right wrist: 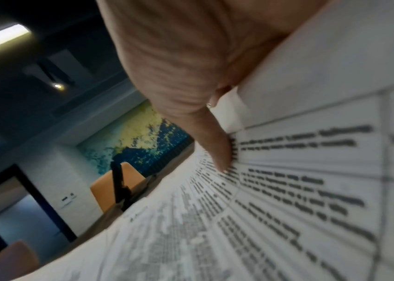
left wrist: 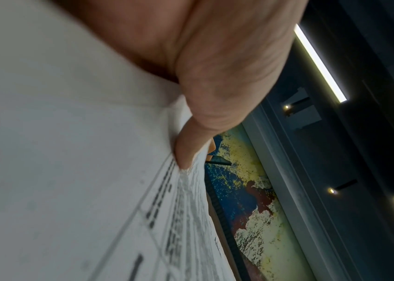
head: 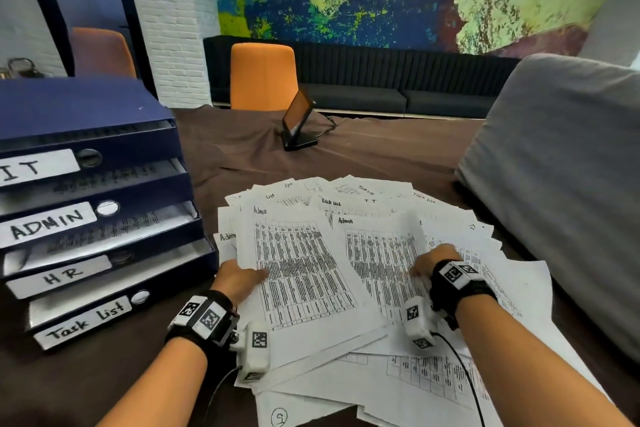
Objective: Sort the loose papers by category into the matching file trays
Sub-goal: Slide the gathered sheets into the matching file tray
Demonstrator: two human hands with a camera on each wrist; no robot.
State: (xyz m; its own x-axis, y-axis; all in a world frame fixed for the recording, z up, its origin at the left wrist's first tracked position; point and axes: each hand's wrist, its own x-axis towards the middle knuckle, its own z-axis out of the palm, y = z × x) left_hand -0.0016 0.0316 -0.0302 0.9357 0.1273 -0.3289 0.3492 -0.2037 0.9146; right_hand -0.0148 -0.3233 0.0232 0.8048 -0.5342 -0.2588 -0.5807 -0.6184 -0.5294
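A heap of loose printed papers lies fanned out on the brown table in front of me. To the left stands a stack of blue file trays labelled IT, ADMIN, HR and Task list. My left hand pinches the left edge of a sheet headed Admin, with the thumb on top and the fingers beneath. My right hand holds the right edge of a second Admin sheet. Its thumb presses on the print and its fingers are mostly hidden under the paper.
A grey padded chair back rises close on the right. A small screen on a black stand sits further back on the table, with an orange chair behind it. The trays hold some sheets.
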